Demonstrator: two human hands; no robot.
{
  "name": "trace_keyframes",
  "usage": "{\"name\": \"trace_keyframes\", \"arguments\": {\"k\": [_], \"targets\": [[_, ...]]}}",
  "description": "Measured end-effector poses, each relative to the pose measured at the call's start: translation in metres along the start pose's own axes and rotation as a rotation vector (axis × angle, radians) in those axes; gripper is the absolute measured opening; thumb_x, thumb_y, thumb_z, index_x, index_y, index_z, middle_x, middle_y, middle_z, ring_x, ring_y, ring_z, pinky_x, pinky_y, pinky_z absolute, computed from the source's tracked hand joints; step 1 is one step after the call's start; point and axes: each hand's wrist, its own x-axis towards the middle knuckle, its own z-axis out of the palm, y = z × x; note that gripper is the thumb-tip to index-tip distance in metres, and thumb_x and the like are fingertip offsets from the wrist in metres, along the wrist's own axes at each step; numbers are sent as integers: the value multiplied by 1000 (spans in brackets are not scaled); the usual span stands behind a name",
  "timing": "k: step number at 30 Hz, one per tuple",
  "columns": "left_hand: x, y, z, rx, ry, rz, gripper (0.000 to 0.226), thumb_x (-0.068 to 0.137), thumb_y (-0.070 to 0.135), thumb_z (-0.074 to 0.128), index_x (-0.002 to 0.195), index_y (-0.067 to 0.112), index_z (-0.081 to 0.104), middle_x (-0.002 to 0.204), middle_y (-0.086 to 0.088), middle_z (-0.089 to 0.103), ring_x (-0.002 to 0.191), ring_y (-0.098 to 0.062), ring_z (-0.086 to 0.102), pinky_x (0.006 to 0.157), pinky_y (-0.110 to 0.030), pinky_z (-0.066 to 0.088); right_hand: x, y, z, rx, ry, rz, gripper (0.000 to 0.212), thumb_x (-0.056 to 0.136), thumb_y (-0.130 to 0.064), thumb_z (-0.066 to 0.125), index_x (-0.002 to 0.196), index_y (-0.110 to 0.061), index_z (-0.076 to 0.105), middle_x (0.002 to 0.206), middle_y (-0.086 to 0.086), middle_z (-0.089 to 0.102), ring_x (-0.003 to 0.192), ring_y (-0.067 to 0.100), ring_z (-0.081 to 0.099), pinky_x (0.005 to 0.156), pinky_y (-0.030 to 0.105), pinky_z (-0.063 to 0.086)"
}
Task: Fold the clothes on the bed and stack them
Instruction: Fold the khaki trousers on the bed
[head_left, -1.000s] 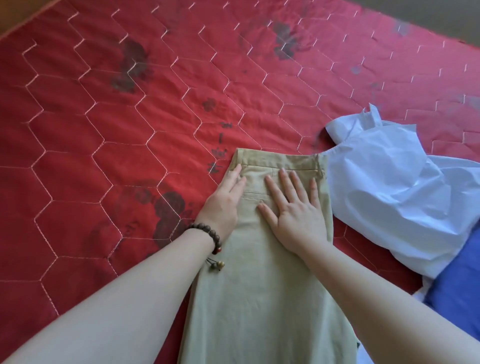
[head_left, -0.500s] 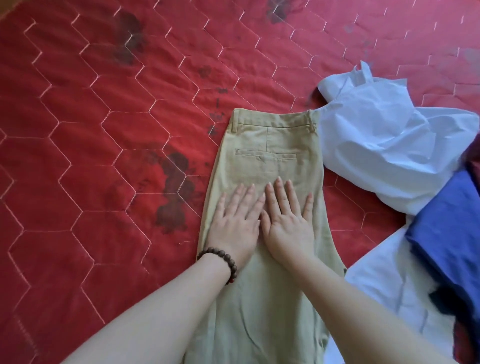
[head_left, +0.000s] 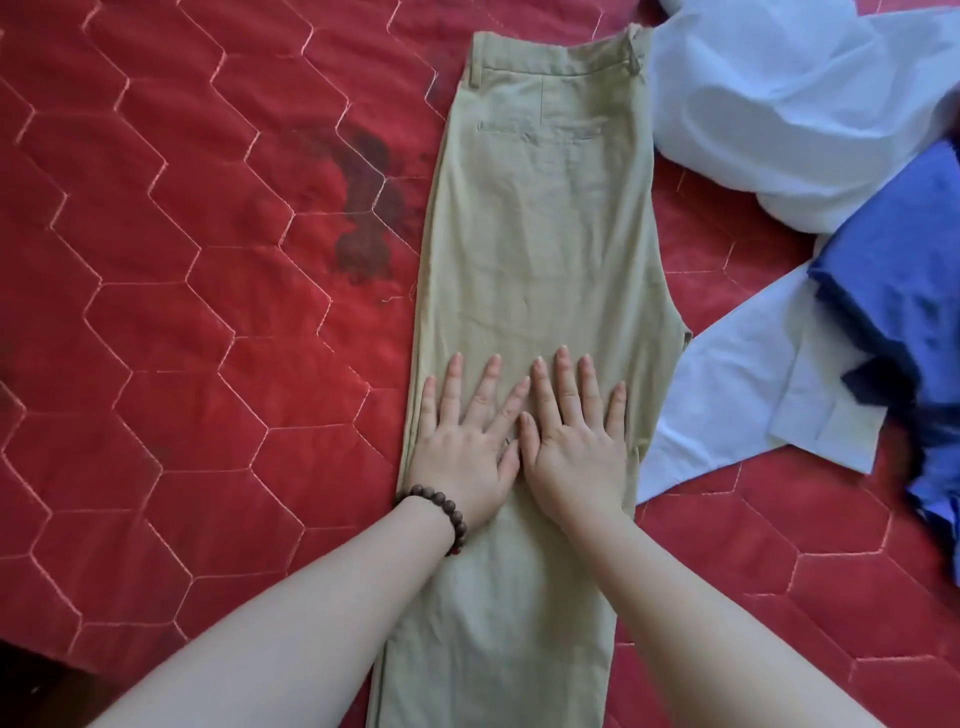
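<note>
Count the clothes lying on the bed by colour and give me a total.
Khaki: 1, the trousers
Light blue: 1, the crumpled shirt
Dark blue: 1, the bunched garment
Total: 3 that I can tell apart

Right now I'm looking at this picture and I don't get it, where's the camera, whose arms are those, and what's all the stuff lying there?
The camera sits on a person's head and looks down, so the two bare arms are their own. No machine is involved. Both hands, left and right, lie flat side by side with straight fingers on khaki trousers, which are spread lengthwise on a red quilt. Nothing is gripped; the palms just press the cloth. The left wrist wears a bead bracelet. To the right lie a crumpled pale blue shirt and a darker blue garment, neither folded yet.
</note>
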Motion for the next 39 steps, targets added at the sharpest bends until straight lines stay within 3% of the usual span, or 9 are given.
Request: {"name": "trace_keyframes", "arguments": {"k": [5,12,17,24,28,29,31,34,39], "targets": [[-60,5,13,28,-38,61,65,94,50,16,152,33,-9,159,-3,-18,145,-37,-21,117,-56,-9,-67,-8,13,-12,-51,11,59,98,-45,11,153,-28,6,162,-1,1,147,15,-12,119,49,-6],[-158,25,45,55,-53,22,66,95,49,8,146,28,-29,154,-8,-34,141,-35,-31,114,-56,-17,-165,-20,33,7,-56,4,57,98,-43,16,152,-28,9,162,2,6,148,19,-6,119,50,-5],[-231,48,70,7,-15,-52,64,95,47,7,150,25,-20,159,-10,-22,145,-33,-23,117,-57,-8,-235,-22,48,-17,-52,-35,56,99,-42,17,152,-27,9,161,4,6,149,21,-4,118,52,-1],[-321,70,96,-3,-122,3,68,95,49,12,151,19,-12,157,-16,-21,145,-35,-20,118,-54,-6,-333,-21,74,-10,-77,-42,59,99,-40,23,154,-19,15,161,11,8,149,30,1,118,52,6],[-352,64,99,17,-222,88,75,99,53,21,147,21,-26,150,-15,-39,140,-32,-35,116,-50,-18,-360,-28,72,17,-103,-8,58,100,-39,27,153,-17,21,161,12,10,149,32,3,119,50,8],[-356,64,95,8,-215,97,75,99,53,24,149,20,-22,152,-15,-36,142,-31,-31,118,-50,-13,-362,-30,69,41,-101,-4,57,100,-38,30,153,-16,22,160,12,11,148,32,4,119,50,9],[-361,64,82,-43,-156,52,72,98,46,37,155,15,5,160,-18,-9,148,-31,-7,120,-51,8,-363,-34,60,115,-81,14,56,100,-33,42,152,-16,27,160,13,13,148,32,5,119,50,12],[-357,59,63,-262,-24,-174,64,92,31,55,147,4,35,153,-20,31,142,-34,31,115,-48,29,-363,-33,45,231,-11,186,66,92,-24,59,150,-14,31,159,17,17,147,33,17,117,47,22],[-341,47,51,-489,92,-388,47,94,21,54,136,1,45,134,-15,45,125,-29,42,105,-40,40,-365,-37,29,284,-27,471,67,88,-27,63,148,-14,34,134,10,46,122,28,42,96,41,33]]}}
